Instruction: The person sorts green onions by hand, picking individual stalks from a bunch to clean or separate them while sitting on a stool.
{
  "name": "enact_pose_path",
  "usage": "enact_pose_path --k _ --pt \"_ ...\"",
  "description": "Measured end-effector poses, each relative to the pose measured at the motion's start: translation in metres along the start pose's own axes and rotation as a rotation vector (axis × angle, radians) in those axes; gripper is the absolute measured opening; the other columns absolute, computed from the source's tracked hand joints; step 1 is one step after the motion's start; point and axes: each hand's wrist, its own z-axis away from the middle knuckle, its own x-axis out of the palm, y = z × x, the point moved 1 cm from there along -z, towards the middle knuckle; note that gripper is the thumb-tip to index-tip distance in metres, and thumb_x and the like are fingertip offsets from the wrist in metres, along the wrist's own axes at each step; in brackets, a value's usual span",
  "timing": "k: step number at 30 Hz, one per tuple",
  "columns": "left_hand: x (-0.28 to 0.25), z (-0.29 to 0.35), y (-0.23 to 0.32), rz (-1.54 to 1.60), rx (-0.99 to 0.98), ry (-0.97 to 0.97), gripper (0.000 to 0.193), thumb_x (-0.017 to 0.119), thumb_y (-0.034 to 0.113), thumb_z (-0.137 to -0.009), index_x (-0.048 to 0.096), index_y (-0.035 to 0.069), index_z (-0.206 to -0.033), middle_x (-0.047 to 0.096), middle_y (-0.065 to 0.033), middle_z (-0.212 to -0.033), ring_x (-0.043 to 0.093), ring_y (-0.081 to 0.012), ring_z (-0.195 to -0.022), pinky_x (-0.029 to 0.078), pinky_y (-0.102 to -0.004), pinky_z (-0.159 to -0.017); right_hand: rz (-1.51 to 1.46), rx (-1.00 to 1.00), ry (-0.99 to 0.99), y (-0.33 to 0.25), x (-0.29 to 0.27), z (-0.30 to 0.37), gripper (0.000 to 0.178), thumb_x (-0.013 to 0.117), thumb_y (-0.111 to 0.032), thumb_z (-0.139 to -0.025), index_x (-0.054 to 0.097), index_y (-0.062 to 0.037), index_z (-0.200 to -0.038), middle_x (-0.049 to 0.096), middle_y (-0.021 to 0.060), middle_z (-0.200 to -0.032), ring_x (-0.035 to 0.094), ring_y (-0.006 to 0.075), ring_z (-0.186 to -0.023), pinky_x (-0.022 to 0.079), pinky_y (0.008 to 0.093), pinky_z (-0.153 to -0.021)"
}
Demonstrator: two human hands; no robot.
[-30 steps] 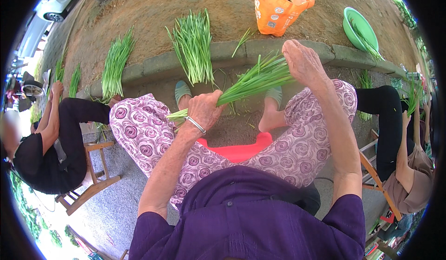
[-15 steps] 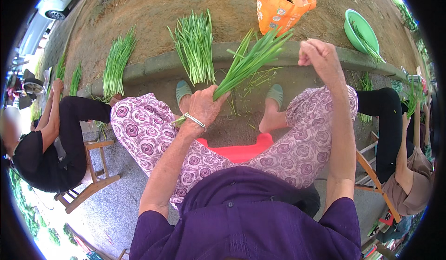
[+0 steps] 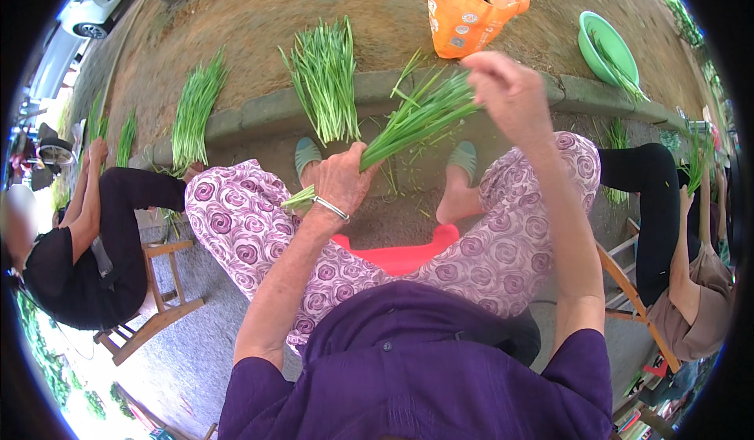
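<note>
My left hand (image 3: 342,179) is closed around a bunch of green chives (image 3: 416,124). The pale stem ends stick out past my wrist over my left knee, and the leaf tips fan toward the upper right. My right hand (image 3: 512,98) hovers at those leaf tips, fingers bent and blurred by motion; whether they grip a leaf is unclear. A larger pile of chives (image 3: 323,78) lies across the kerb in front of me, its pale ends toward my feet. A few loose leaves (image 3: 404,75) rest on the kerb behind the held bunch.
An orange bag (image 3: 471,16) and a green basin (image 3: 609,51) stand on the dirt beyond the kerb (image 3: 263,114). Another chive pile (image 3: 198,110) lies to the left. Seated people flank me: one (image 3: 82,271) on the left, others on the right. A red stool (image 3: 397,259) shows between my legs.
My right hand has moved left and slightly down to the leaf tips. The held bunch has tilted a little flatter, and more of its stem ends show below my left hand.
</note>
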Motion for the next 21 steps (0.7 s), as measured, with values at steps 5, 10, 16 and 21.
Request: enact_pose_path --k 5,10,16,21 --pt "0.005 0.002 -0.001 -0.123 0.084 0.092 0.027 0.064 0.032 -0.084 0.057 0.009 -0.096 0.064 -0.0161 -0.075 0.063 -0.0359 -0.068 0.047 -0.0461 -0.057 0.268 -0.068 -0.189 0.006 0.03 0.003 0.018 0.061 -0.015 -0.086 0.064 0.0028 -0.086 0.06 0.0112 -0.067 0.056 0.0142 -0.057 0.045 0.0313 -0.058" --pt "-0.001 0.003 0.004 -0.228 0.096 0.161 0.027 0.066 0.024 -0.08 0.054 0.008 -0.099 0.064 -0.0141 -0.08 0.064 -0.0335 -0.068 0.049 -0.043 -0.055 0.463 0.181 -0.324 0.006 0.03 0.002 0.034 0.064 -0.03 -0.081 0.063 0.002 -0.071 0.06 0.0175 -0.06 0.06 0.0352 -0.059 0.047 0.0449 -0.058" --pt "-0.001 0.002 0.006 -0.262 0.122 0.218 0.029 0.069 0.019 -0.076 0.054 0.007 -0.099 0.063 -0.0134 -0.079 0.064 -0.0326 -0.068 0.049 -0.0416 -0.055 0.048 0.268 -0.367 0.017 0.033 0.005 0.025 0.065 -0.02 -0.084 0.063 0.0041 -0.08 0.057 0.0043 -0.06 0.049 0.0101 -0.049 0.039 0.0295 -0.046" --pt "0.001 0.002 0.003 -0.245 0.075 0.178 0.027 0.069 0.017 -0.075 0.054 0.007 -0.096 0.063 -0.0134 -0.078 0.064 -0.033 -0.067 0.049 -0.042 -0.055 -0.276 0.423 -0.394 0.0 0.029 0.004 0.019 0.061 -0.015 -0.081 0.062 0.0024 -0.075 0.059 0.0027 -0.062 0.056 0.0086 -0.056 0.045 0.0239 -0.05"
